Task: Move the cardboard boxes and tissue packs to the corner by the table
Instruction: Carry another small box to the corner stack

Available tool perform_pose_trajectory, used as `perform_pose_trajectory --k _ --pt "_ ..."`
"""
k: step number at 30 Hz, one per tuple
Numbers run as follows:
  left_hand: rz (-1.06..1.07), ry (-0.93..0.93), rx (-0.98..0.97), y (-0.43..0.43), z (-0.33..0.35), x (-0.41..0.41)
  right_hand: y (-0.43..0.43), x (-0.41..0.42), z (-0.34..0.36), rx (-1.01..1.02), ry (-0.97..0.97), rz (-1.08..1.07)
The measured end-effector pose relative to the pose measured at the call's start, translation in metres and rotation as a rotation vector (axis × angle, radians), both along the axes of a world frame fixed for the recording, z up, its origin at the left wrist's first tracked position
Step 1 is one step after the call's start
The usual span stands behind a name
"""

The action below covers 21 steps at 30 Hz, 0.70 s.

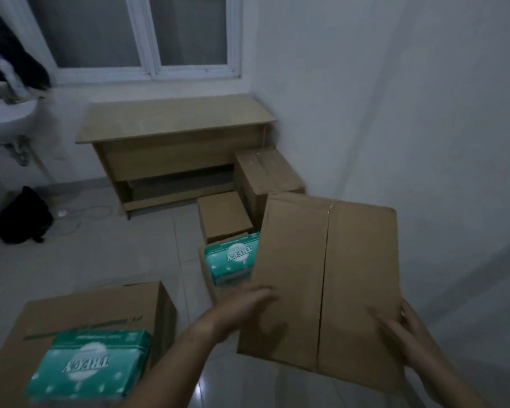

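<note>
I hold a large closed cardboard box [324, 278] off the floor between both hands. My left hand [242, 307] presses its left side and my right hand [407, 337] grips its right edge. Past the held box, a green tissue pack [230, 260] lies on a low box [208, 278]. Behind that stand a small box [223, 214] and a taller box [265, 172] in the corner beside the wooden table [174, 119]. At the lower left, another green tissue pack [89, 366] rests on a big box [95, 307].
A white wall runs along the right side. A window is above the table. A white sink [6, 116] hangs at the left, with a black bag [24, 216] and a white cable [80, 213] on the tiled floor below it.
</note>
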<state>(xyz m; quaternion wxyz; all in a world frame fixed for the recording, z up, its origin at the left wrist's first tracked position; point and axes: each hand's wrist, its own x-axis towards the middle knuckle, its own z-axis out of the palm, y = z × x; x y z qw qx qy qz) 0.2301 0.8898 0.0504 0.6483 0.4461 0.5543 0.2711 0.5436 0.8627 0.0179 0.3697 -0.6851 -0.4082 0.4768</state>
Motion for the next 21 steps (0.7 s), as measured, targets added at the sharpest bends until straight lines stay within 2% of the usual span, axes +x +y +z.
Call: perform_pose_trajectory --k 3,7,11,16,21 --pt "-0.078 0.122 0.013 0.041 -0.014 0.009 0.032 0.013 -0.009 -0.013 -0.135 0.008" --pt "-0.073 0.178 0.031 0.086 -0.041 0.018 0.078 0.029 -0.029 -0.081 -0.270 0.050" --pt "-0.094 0.182 0.000 0.136 -0.061 0.031 0.134 0.044 -0.042 -0.119 -0.329 0.090" --pt "-0.021 0.199 0.013 0.208 -0.085 0.044 0.226 0.065 -0.066 -0.104 -0.366 0.158" --pt "-0.058 0.355 0.105 0.283 -0.128 0.056 0.320 0.072 -0.105 -0.062 -0.425 0.204"
